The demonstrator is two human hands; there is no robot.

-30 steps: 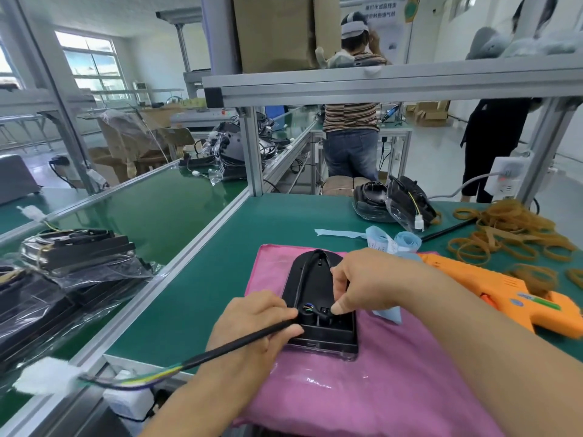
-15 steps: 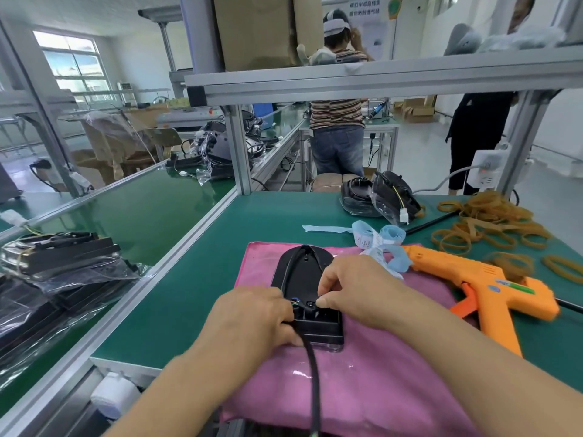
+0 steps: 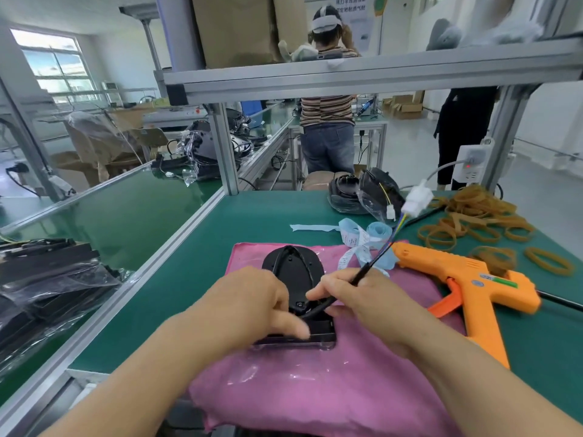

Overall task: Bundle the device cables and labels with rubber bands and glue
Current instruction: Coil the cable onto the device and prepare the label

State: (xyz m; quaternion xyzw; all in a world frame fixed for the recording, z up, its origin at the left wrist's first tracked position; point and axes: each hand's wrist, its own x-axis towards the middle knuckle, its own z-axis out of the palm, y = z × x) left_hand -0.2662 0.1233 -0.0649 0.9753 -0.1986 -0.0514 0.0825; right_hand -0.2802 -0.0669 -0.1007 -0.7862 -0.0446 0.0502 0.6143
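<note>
A black device (image 3: 291,272) lies face down on a pink cushion (image 3: 331,389). My left hand (image 3: 252,307) rests on the device's left side, thumb pressed on its lower edge. My right hand (image 3: 359,298) grips the device's black cable (image 3: 377,260), which bends out of the device and rises to the upper right. The cable ends in coloured wires and a white connector (image 3: 418,200) in the air. A strip of pale blue labels (image 3: 362,238) lies curled behind the cushion. An orange glue gun (image 3: 473,285) lies to the right. Tan rubber bands (image 3: 473,222) are heaped at the far right.
Two more bagged black devices (image 3: 362,193) sit at the back of the green bench (image 3: 252,225). Bagged black parts (image 3: 47,279) are stacked on the left conveyor. An aluminium post (image 3: 224,149) and shelf rail (image 3: 347,77) stand ahead. Two people stand beyond the bench.
The cable has swung from hanging toward me to pointing up and right, passing from my left hand into my right. My left hand has settled on the device.
</note>
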